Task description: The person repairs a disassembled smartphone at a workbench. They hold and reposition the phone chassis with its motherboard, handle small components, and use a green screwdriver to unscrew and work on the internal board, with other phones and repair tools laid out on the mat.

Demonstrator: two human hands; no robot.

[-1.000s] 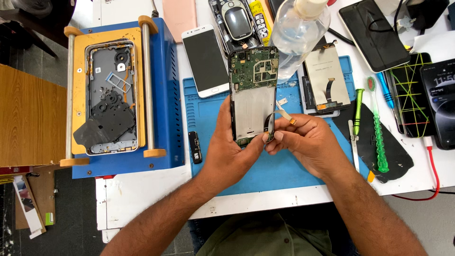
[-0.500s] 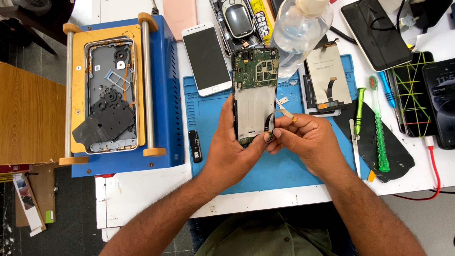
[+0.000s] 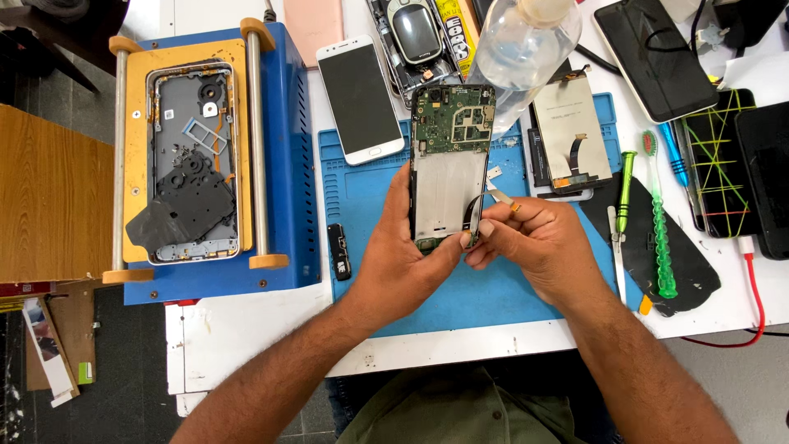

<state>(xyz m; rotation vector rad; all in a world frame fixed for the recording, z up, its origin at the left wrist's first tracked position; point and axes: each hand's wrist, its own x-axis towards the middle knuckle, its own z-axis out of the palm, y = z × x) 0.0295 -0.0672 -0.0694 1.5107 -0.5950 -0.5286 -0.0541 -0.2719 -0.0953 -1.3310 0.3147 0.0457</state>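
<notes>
Head view shows us the blue work mat (image 3: pixel 370 197), and we place everything else against it. Over the middle of the mat we see the opened phone (image 3: pixel 449 168) held upright on its long axis, its green circuit board at the far end and a bare silver plate below that. Our left hand (image 3: pixel 399 263) grips the phone from its left edge, with the thumb curled onto the lower front and the other fingers wrapped behind it. Our right hand (image 3: pixel 534 242) is closed in a pinch on thin tweezers (image 3: pixel 501 197), whose tip meets a dark flex strip (image 3: pixel 472 215) at the phone's lower right edge. On the mat's left part lies a small black part (image 3: pixel 339 251), well apart from the hands. At the mat's far left corner a white phone (image 3: pixel 362 99) lies face up, partly on the mat. Left of the mat stands a blue and yellow machine (image 3: pixel 279 164) carrying a grey phone frame (image 3: pixel 193 164). On the mat's far right corner lies a loose display panel (image 3: pixel 571 136), and just right of the mat we see a green screwdriver (image 3: pixel 625 189) and a green toothbrush (image 3: pixel 657 222). Beyond the mat's far edge stands a clear plastic bottle (image 3: pixel 522 49).
</notes>
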